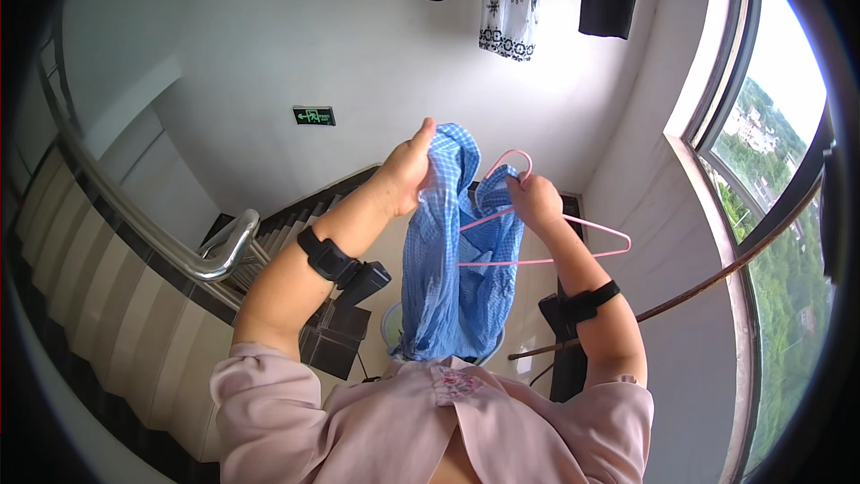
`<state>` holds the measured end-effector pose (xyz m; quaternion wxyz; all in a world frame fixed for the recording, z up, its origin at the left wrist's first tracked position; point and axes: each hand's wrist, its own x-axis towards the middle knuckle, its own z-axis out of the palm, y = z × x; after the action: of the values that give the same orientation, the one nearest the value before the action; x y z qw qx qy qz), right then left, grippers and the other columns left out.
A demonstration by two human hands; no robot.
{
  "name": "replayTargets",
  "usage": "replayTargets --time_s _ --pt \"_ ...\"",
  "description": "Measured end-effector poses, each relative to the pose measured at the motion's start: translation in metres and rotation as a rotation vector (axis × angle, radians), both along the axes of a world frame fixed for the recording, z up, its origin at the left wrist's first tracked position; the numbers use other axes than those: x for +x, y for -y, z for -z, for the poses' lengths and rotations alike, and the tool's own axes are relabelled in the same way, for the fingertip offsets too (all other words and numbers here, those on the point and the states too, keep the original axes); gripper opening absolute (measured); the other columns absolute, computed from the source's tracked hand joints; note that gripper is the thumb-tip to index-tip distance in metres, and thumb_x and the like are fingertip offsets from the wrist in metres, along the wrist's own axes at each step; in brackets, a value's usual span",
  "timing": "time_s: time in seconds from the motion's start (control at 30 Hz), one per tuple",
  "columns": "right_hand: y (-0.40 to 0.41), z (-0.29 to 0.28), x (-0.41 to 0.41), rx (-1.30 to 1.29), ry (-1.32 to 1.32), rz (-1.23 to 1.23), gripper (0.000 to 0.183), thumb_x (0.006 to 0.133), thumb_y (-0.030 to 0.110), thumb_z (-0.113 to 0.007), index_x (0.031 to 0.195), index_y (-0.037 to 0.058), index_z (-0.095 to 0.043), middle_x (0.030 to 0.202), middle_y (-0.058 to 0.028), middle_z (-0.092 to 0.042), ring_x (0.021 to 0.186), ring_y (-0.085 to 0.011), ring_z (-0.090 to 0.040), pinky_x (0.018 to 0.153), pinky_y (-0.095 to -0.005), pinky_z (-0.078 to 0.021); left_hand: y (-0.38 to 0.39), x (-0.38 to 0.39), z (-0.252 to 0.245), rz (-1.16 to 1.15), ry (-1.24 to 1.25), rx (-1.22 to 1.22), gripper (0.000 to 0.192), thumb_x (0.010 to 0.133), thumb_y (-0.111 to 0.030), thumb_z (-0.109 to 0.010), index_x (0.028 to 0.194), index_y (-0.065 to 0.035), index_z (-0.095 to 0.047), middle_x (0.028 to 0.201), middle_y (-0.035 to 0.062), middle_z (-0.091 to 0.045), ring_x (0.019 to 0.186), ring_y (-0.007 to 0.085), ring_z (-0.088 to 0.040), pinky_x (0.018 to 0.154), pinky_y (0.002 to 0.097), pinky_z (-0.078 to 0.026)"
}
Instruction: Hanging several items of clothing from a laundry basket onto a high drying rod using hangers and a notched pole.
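A blue-and-white checked garment (pixel 437 249) hangs in front of me, held up between both hands. My left hand (pixel 408 168) grips its upper left edge, thumb pointing up. My right hand (pixel 537 200) is closed around the neck of a pink clothes hanger (pixel 591 220) together with a bunched part of the same cloth. The hanger's hook rises above my right fist. Its right arm sticks out bare past my wrist, while its left end reaches in among the cloth folds. The garment's lower end hangs close to my shirt, over a basin (pixel 391 323) that it mostly hides.
Stairs run down at the left behind a steel handrail (pixel 228 262). A window (pixel 759 148) stands at the right, with a thin pole (pixel 712 275) crossing before it. Clothes, including a patterned white garment (pixel 510 7), hang above. An exit sign (pixel 314 115) is on the wall.
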<state>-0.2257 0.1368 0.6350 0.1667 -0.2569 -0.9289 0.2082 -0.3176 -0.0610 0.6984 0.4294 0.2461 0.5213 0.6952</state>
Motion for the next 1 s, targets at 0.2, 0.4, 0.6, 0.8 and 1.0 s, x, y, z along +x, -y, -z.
replayTargets --time_s 0.2,0.4,0.6,0.8,1.0 --pt "-0.036 0.034 0.000 -0.756 -0.464 -0.129 0.027 0.081 0.025 -0.056 0.068 0.0012 -0.058 0.060 -0.0073 -0.057 0.055 -0.0135 -0.053 0.052 -0.0318 -0.0403 -0.008 0.042 -0.034 0.496 -1.237 -0.440 0.039 0.079 -0.038 -0.060 0.097 -0.0030 -0.063 0.086 0.0103 -0.065 0.080 0.0180 -0.062 0.074 0.0308 -0.047" --pt "-0.014 -0.041 0.047 -0.849 -0.344 -0.048 0.023 0.079 0.024 -0.059 0.069 0.0033 -0.056 0.056 -0.0015 -0.048 0.051 -0.0096 -0.046 0.046 -0.0257 -0.0367 0.016 -0.011 0.044 -0.155 -1.697 -0.481 0.043 0.074 -0.042 -0.063 0.062 -0.0026 -0.053 0.060 0.0116 -0.052 0.061 0.0287 -0.054 0.056 0.0374 -0.042" --pt "-0.095 -0.047 0.087 -0.624 -0.174 -0.289 0.029 0.071 0.022 -0.071 0.089 0.0015 -0.062 0.074 -0.0039 -0.061 0.065 -0.0108 -0.056 0.054 -0.0214 -0.0438 0.064 -0.033 0.007 -0.207 -1.966 -0.374 0.045 0.073 -0.043 -0.062 0.053 -0.0065 -0.044 0.053 0.0079 -0.048 0.052 0.0264 -0.051 0.048 0.0365 -0.041" --pt "-0.104 -0.029 0.081 -0.607 -0.229 -0.141 0.027 0.080 0.026 -0.064 0.082 -0.0003 -0.067 0.071 -0.0054 -0.064 0.059 -0.0141 -0.059 0.060 -0.0230 -0.0466 0.088 -0.042 -0.002 -0.307 -2.051 -0.510 0.044 0.071 -0.044 -0.063 0.054 -0.0068 -0.047 0.054 0.0077 -0.049 0.053 0.0265 -0.052 0.047 0.0367 -0.041" --pt "-0.069 -0.040 0.074 -0.718 -0.386 -0.222 0.030 0.086 0.024 -0.056 0.084 -0.0040 -0.065 0.073 -0.0042 -0.063 0.063 -0.0108 -0.056 0.063 -0.0228 -0.0459 0.083 -0.037 0.032 -0.476 -1.941 -0.737 0.043 0.075 -0.043 -0.060 0.056 -0.0057 -0.050 0.055 0.0111 -0.053 0.052 0.0297 -0.053 0.048 0.0385 -0.041"
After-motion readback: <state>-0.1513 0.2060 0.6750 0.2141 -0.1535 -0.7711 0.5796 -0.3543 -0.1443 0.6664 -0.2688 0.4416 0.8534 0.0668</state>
